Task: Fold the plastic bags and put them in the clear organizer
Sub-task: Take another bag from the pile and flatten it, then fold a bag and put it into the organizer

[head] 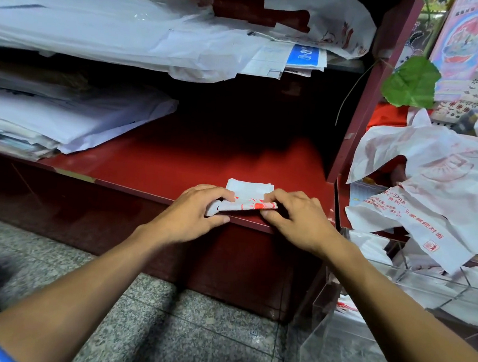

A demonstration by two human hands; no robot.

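Note:
A white plastic bag with red print (248, 195), folded into a small strip, lies at the front edge of the red shelf (175, 159). My left hand (199, 210) pinches its left end and my right hand (293, 216) pinches its right end, with the near part of the bag lifted off the shelf. A clear organizer (415, 290) with dividers stands low on the right, with folded white bags inside. A loose heap of unfolded white bags with red print (438, 184) lies above it on the right.
Stacks of white paper and plastic sheets (62, 115) fill the left of the shelf and the shelf above (130, 28). A dark red post (368, 85) separates the right side. A green leaf (410, 81) hangs there. A speckled stone floor (187, 323) lies below.

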